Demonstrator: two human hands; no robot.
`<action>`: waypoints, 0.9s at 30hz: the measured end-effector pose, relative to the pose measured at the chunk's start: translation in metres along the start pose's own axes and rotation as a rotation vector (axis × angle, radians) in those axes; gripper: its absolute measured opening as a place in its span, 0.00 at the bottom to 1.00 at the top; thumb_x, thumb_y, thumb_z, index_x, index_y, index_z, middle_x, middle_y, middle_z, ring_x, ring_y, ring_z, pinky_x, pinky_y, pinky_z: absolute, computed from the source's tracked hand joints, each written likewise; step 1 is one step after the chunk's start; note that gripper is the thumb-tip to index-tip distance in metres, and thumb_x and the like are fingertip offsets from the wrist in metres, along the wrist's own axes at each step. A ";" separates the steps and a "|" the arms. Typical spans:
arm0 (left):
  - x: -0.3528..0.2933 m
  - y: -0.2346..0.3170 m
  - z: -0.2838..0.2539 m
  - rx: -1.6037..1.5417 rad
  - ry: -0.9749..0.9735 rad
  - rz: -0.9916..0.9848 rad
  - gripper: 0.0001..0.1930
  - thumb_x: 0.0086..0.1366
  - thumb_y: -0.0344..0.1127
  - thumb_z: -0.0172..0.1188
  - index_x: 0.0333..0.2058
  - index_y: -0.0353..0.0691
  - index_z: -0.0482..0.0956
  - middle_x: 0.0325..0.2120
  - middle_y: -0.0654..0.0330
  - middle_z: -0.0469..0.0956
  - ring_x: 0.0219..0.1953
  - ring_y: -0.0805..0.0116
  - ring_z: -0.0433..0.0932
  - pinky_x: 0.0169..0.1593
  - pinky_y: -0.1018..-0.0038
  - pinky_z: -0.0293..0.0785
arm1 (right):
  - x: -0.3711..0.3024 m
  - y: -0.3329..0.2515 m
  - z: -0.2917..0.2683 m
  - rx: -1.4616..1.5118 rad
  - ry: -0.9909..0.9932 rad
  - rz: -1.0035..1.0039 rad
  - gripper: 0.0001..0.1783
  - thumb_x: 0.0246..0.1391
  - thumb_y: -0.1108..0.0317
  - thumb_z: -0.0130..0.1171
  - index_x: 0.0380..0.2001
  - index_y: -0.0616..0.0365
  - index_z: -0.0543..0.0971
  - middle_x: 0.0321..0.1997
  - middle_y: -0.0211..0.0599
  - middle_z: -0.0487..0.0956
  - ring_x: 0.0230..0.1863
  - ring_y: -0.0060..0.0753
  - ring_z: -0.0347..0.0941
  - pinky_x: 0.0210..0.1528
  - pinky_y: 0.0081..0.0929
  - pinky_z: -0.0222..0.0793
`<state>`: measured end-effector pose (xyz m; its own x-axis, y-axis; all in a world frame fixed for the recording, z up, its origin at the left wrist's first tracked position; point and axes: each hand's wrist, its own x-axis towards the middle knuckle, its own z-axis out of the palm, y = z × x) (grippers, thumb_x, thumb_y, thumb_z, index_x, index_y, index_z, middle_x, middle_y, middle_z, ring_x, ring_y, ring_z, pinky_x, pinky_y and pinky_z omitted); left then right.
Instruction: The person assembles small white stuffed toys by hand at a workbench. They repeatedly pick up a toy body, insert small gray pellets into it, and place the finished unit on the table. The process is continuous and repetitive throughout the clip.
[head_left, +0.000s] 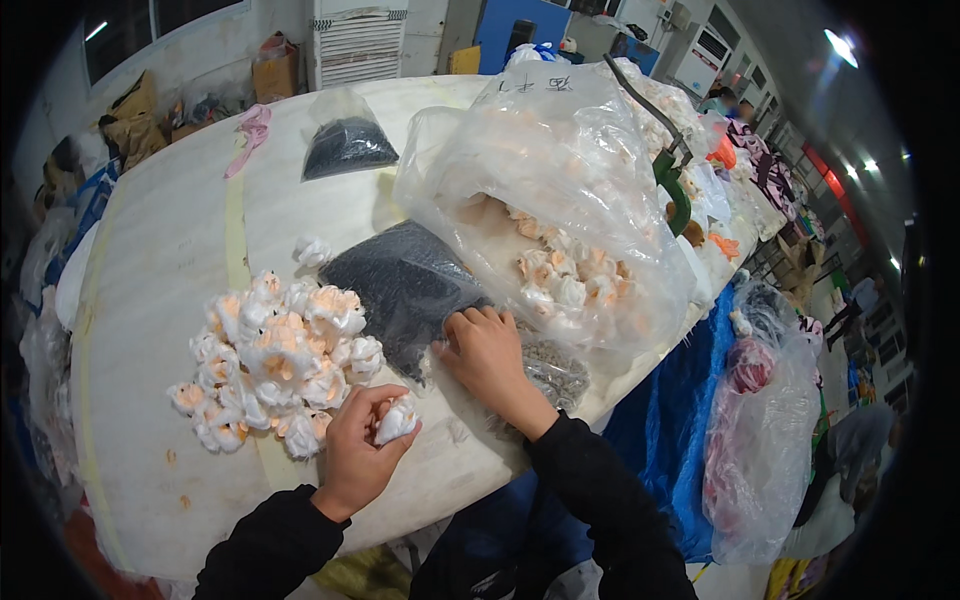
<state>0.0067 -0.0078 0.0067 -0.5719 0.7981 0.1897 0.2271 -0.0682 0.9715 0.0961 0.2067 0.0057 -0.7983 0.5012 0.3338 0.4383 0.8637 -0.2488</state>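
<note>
My left hand pinches a small white plush piece between thumb and fingers, above the table's near edge. Left of it lies a pile of similar plush pieces, white with pale orange parts. My right hand reaches to the near right side of a clear bag of small black pieces. Its fingers are curled, and what they grip, if anything, is too small to make out. Under the right wrist lies a clear bag of small greyish pieces. One white plush piece lies alone beyond the pile.
A large clear plastic bag of plush pieces covers the table's right part. Farther back are a second bag of black pieces and a pink strip. A green-handled metal tool stands at the right edge, above a blue sheet.
</note>
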 end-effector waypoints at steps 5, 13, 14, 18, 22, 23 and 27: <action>0.002 0.010 -0.007 -0.004 -0.013 0.044 0.16 0.64 0.19 0.63 0.50 0.36 0.84 0.42 0.59 0.73 0.38 0.72 0.75 0.42 0.77 0.74 | 0.000 0.007 0.010 0.070 0.031 -0.019 0.06 0.55 0.65 0.69 0.33 0.51 0.82 0.34 0.31 0.81 0.43 0.40 0.76 0.50 0.40 0.64; 0.004 0.000 -0.005 -0.042 0.031 0.119 0.11 0.63 0.19 0.64 0.45 0.33 0.80 0.47 0.53 0.80 0.45 0.66 0.81 0.50 0.73 0.76 | -0.023 -0.010 -0.019 0.426 0.202 0.011 0.07 0.55 0.71 0.72 0.36 0.56 0.83 0.31 0.35 0.83 0.33 0.38 0.79 0.39 0.35 0.73; 0.002 0.001 -0.005 -0.093 -0.009 0.031 0.13 0.63 0.18 0.63 0.46 0.33 0.79 0.48 0.54 0.79 0.47 0.68 0.79 0.53 0.73 0.75 | -0.030 -0.016 -0.025 0.475 0.203 -0.004 0.08 0.55 0.72 0.72 0.37 0.57 0.84 0.31 0.36 0.83 0.33 0.38 0.79 0.38 0.34 0.74; -0.004 0.001 -0.002 -0.177 -0.091 -0.110 0.19 0.62 0.14 0.62 0.50 0.35 0.75 0.50 0.58 0.78 0.50 0.72 0.77 0.58 0.73 0.73 | -0.062 -0.039 -0.045 0.590 0.217 -0.044 0.09 0.52 0.74 0.73 0.36 0.57 0.84 0.32 0.36 0.83 0.32 0.37 0.80 0.36 0.31 0.75; -0.002 -0.002 0.000 0.005 -0.031 0.010 0.22 0.60 0.14 0.65 0.53 0.34 0.76 0.48 0.60 0.75 0.50 0.71 0.76 0.59 0.74 0.72 | -0.083 -0.049 -0.047 0.585 0.210 -0.111 0.11 0.50 0.76 0.73 0.38 0.57 0.85 0.32 0.36 0.83 0.34 0.39 0.80 0.36 0.33 0.76; 0.000 0.000 0.000 0.050 0.000 0.040 0.22 0.58 0.14 0.65 0.51 0.35 0.78 0.46 0.59 0.76 0.48 0.69 0.78 0.55 0.73 0.74 | -0.087 -0.050 -0.046 0.568 0.216 -0.150 0.12 0.49 0.77 0.73 0.39 0.57 0.85 0.33 0.36 0.83 0.34 0.39 0.80 0.37 0.34 0.76; 0.001 0.003 0.000 0.128 0.033 0.146 0.20 0.55 0.16 0.66 0.47 0.37 0.83 0.43 0.58 0.78 0.43 0.64 0.80 0.47 0.71 0.75 | -0.099 -0.051 -0.046 0.465 0.243 -0.286 0.20 0.47 0.77 0.74 0.46 0.58 0.85 0.39 0.36 0.83 0.40 0.42 0.79 0.40 0.35 0.77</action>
<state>0.0067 -0.0068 0.0100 -0.5505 0.7651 0.3339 0.4065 -0.1036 0.9077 0.1721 0.1158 0.0270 -0.7166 0.2968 0.6312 -0.0508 0.8804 -0.4716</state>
